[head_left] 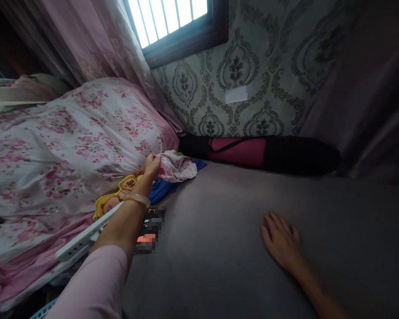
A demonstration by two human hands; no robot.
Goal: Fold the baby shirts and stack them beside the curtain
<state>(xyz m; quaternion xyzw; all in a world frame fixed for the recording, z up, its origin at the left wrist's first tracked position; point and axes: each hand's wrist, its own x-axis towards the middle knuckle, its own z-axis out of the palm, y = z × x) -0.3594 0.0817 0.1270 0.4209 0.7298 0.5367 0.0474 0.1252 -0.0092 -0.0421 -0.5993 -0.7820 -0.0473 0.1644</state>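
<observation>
L hand (152, 165): fingers gripped floral cloth (179, 165) edge.
Cloth: bulk hung R of fingertips.
R hand (281, 243): unclenched, on gray sheet (219, 239).

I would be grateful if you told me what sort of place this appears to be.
Probably a bedroom in a home: the view shows a broad white fabric cover with pink flowers, a long pale-pink fabric curtain, and grey-green wallpaper with a dark damask pattern.

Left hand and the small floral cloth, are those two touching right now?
Touching. The head view shows it: the left hand has its fingers closed on the near edge of the small floral cloth.
</observation>
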